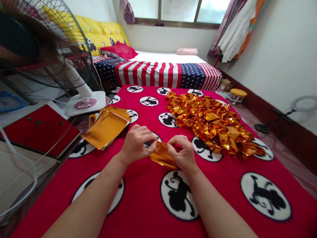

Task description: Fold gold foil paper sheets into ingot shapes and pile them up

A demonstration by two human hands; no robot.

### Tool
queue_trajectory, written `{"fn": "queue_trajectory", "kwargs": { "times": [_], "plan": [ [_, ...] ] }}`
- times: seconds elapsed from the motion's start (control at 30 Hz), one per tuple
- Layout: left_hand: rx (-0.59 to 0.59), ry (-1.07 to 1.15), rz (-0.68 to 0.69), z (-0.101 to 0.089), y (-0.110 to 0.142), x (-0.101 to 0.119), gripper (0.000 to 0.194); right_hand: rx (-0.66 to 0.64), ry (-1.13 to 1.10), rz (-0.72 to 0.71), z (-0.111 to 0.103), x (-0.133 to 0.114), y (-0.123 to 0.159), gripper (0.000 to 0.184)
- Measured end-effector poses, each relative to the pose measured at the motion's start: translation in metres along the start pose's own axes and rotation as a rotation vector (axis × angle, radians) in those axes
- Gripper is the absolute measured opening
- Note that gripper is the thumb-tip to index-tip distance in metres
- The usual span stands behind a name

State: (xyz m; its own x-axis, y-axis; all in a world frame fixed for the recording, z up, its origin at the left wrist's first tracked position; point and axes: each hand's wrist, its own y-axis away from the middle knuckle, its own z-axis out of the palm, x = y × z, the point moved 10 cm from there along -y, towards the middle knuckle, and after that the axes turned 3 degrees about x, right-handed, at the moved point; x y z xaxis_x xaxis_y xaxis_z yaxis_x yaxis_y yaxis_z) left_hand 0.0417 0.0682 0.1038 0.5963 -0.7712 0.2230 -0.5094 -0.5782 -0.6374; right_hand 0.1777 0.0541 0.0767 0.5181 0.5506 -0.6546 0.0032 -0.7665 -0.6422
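Note:
Between my two hands is a sheet of gold foil paper [162, 156], bent over along its upper edge. My left hand [138, 143] pinches its upper left corner between thumb and forefinger. At the upper right, my right hand [182, 152] pinches the same sheet, its fingers curled. The paper is just above or on the red cloth [141, 198] with round white and black figures; I cannot tell which. Left of my left hand lies a stack of flat gold foil sheets [106, 129]. A large heap of folded gold foil pieces [208, 122] spreads to the right of my right hand.
A fan [85, 102] with a wire cage stands at the left, beside a red panel [41, 129]. Beyond the table is a bed with a striped, starred cover [158, 74]. A yellow-topped stool [238, 93] and a ring-shaped stand [304, 103] are at the right.

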Motion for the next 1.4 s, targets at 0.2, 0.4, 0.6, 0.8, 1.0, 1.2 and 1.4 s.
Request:
{"fn": "queue_trajectory", "kwargs": {
  "times": [0.2, 0.4, 0.6, 0.8, 1.0, 1.2, 1.4],
  "plan": [
    [0.015, -0.046, 0.016, -0.008, 0.002, -0.016, 0.010, 0.006, -0.035, 0.021, -0.004, 0.003, 0.000, 0.020],
    [0.232, 0.200, -0.332, -0.032, 0.009, -0.054, 0.017, 0.050, -0.060, 0.086, -0.008, 0.010, 0.002, 0.020],
    [-0.014, 0.461, -0.375, 0.020, 0.007, -0.026, 0.013, 0.016, -0.060, 0.075, 0.002, 0.006, 0.003, 0.019],
    [0.059, 0.429, -0.389, 0.015, 0.011, -0.030, 0.015, 0.011, -0.005, 0.056, -0.001, 0.004, 0.001, 0.018],
    [0.113, 0.355, -0.516, -0.003, 0.021, -0.064, 0.017, 0.079, 0.041, 0.111, -0.020, 0.022, 0.001, 0.019],
    [0.138, 0.367, -0.637, -0.002, 0.027, -0.077, 0.021, 0.187, -0.168, 0.323, -0.029, 0.043, 0.006, 0.013],
    [0.027, 0.385, -0.476, 0.017, 0.013, -0.039, 0.015, -0.079, -0.167, 0.255, 0.013, 0.021, 0.007, 0.007]
  ]
}}
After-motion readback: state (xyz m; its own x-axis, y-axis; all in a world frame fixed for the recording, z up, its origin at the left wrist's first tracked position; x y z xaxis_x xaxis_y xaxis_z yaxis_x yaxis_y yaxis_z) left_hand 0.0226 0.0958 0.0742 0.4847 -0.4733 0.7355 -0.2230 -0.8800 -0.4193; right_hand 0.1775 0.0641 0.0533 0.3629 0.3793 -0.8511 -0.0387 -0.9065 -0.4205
